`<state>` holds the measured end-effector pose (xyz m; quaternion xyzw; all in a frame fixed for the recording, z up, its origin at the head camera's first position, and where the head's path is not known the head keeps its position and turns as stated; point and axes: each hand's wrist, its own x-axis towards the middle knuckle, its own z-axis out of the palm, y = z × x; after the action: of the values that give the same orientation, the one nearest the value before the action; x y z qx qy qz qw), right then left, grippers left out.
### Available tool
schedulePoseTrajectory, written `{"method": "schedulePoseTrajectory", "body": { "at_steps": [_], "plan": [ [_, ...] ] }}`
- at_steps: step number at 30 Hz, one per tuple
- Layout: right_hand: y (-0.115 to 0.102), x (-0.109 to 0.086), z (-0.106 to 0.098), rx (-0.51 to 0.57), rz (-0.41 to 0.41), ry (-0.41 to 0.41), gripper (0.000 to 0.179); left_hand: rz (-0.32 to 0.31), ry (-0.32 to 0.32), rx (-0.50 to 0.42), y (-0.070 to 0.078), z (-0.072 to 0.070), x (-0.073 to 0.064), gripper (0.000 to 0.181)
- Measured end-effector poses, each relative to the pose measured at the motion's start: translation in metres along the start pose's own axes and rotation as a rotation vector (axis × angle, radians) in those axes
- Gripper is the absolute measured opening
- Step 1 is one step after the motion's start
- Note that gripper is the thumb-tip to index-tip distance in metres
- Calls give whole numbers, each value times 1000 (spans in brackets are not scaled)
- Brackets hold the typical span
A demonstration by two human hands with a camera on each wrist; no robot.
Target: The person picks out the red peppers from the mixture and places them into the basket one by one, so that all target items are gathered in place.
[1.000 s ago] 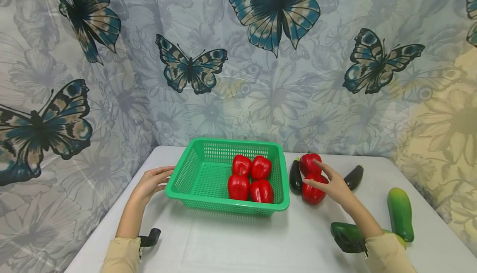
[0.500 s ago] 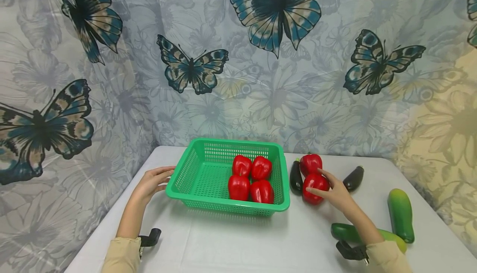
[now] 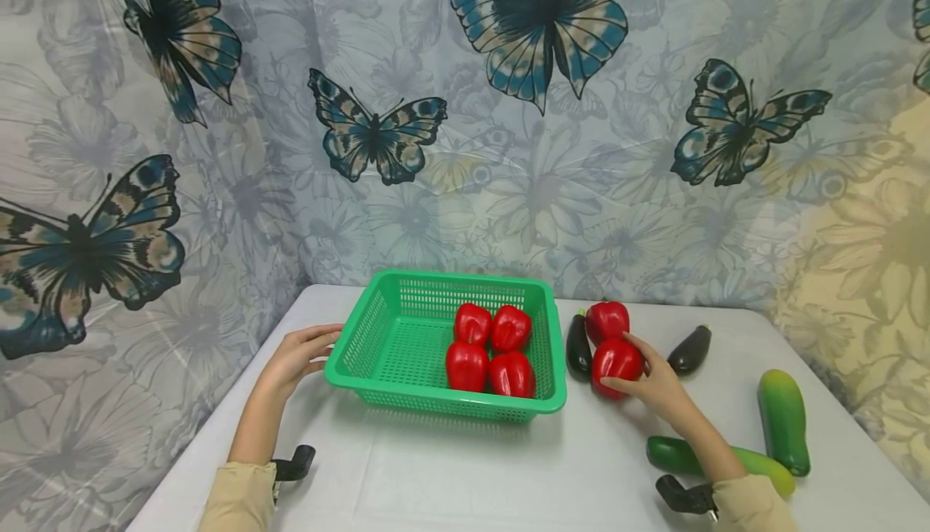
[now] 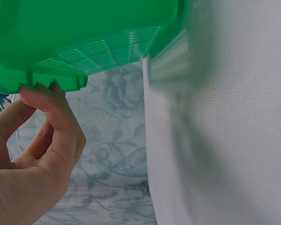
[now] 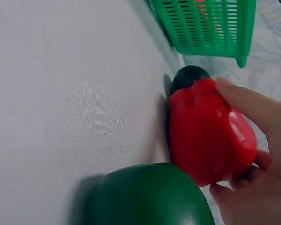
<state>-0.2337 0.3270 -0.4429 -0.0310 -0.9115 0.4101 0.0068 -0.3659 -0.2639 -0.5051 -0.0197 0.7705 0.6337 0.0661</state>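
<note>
At the left end of the green plastic basket (image 3: 443, 400), my left hand (image 3: 294, 358) has its bent fingertips on the rim, seen close up on the rim (image 4: 75, 82) in the left wrist view. My right hand (image 3: 654, 387) grips a red bell pepper (image 3: 616, 364) between thumb and fingers; in the right wrist view the bell pepper (image 5: 208, 133) lies close over the white cloth, its far side covered by the fingers. Behind it sits a second red bell pepper (image 3: 607, 322). Several more red bell peppers (image 3: 467, 365) lie in the basket's right half.
A dark eggplant (image 3: 578, 345) lies between basket and peppers, and another eggplant (image 3: 690, 349) further right. Near my right forearm are a green zucchini (image 3: 759, 465), partly behind the wrist, and a second zucchini (image 3: 783, 419). Butterfly-patterned cloth (image 3: 508, 209) hangs behind the white table (image 3: 450, 475).
My right hand has lowered slightly toward me and closed its thumb and fingers around the nearer red bell pepper. The left hand has stayed at the basket rim.
</note>
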Motion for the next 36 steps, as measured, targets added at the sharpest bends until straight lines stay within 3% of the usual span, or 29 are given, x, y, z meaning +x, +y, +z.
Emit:
{"method": "schedulePoseTrajectory", "body": {
  "at_steps": [24, 31, 36],
  "plan": [
    [0, -1, -1, 14, 40, -3, 98, -2, -7, -1, -3, -2, 3, 64],
    [-2, -2, 0, 8, 28, 8, 98, 41, -45, 24, 11, 0, -13, 63],
    [-3, -4, -2, 6, -10, 28, 96, 26, -18, 6, 1, -2, -3, 64]
  ]
}}
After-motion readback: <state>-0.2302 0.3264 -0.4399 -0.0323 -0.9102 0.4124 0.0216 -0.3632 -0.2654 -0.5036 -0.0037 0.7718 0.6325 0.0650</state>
